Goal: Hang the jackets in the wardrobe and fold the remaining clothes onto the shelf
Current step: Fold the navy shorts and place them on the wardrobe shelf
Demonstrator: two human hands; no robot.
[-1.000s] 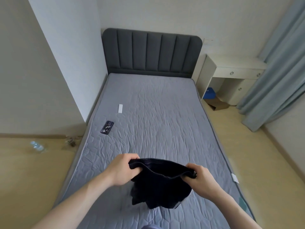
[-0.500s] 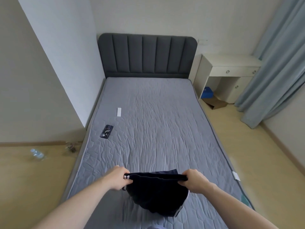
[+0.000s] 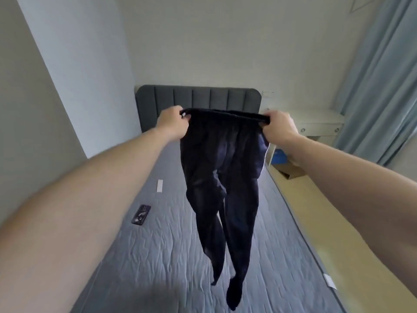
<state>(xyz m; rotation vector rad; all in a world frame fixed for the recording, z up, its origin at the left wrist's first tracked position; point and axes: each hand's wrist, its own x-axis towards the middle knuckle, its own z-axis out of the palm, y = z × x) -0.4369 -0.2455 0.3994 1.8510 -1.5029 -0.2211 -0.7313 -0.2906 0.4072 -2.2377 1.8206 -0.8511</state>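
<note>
Dark trousers (image 3: 222, 177) hang full length above the bed (image 3: 171, 256), both legs dangling. Left hand (image 3: 172, 124) and right hand (image 3: 278, 128) each grip an end of the waistband, held out toward the far headboard (image 3: 198, 98).

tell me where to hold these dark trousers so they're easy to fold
Probably the waistband, one hand at each end from the outer sides, as the left hand and right hand do now. The dark trousers hang full length with both legs straight, clear of the mattress.
</note>
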